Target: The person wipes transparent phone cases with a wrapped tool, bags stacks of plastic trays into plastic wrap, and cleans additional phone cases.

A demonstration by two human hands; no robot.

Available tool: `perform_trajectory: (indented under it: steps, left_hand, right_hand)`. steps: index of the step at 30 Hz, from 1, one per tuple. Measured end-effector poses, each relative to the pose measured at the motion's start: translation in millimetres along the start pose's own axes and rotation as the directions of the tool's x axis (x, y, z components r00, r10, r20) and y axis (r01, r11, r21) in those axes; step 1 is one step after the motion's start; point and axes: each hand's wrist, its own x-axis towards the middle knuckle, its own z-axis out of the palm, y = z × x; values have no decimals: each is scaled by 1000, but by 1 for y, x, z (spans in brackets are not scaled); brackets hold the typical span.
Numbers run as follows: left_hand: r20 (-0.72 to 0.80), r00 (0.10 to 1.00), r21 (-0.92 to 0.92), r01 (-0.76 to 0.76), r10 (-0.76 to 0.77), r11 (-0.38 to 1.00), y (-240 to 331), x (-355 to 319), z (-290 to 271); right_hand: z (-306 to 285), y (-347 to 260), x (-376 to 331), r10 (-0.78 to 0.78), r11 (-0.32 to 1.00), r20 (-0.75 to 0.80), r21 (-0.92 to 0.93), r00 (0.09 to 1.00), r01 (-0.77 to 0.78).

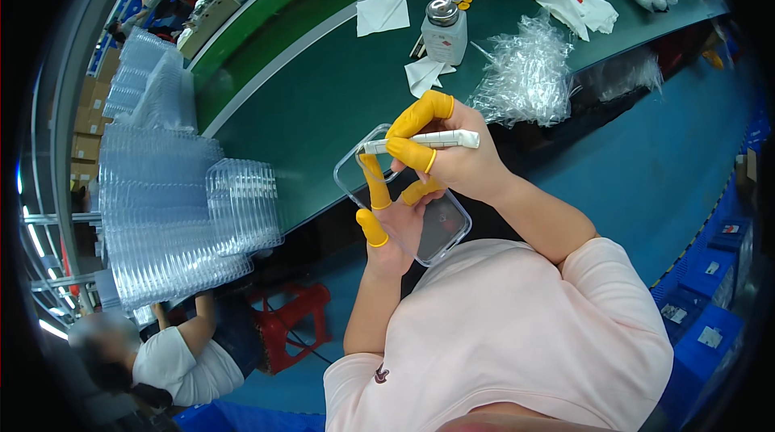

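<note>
My left hand, with yellow finger cots on its fingers and thumb, holds a clear phone case tilted in front of my chest. Between the cotted thumb and fingers of my right hand is a slim white pen-shaped stick with dark marks along it. Its left tip lies over the upper part of the case, by the camera opening; whether it touches cannot be made out. Part of the case's middle is hidden behind my right hand.
On the green workbench stand a pump bottle, white wipes and a heap of clear plastic film. Stacked clear trays rise at the left. A co-worker sits near a red stool. Blue bins line the right.
</note>
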Motion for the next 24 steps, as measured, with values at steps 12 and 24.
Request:
perform_trajectory:
  steps: [12, 24]
  left_hand:
    - [-19, 999, 76, -33, 35, 997, -1, -7, -3]
    - [-7, 999, 111, -43, 44, 993, -5, -9, -4]
  right_hand:
    - [9, -7, -4, -13, 1000, 4, -10, 1000, 13]
    - [7, -9, -5, 24, 999, 21, 47, 1000, -24]
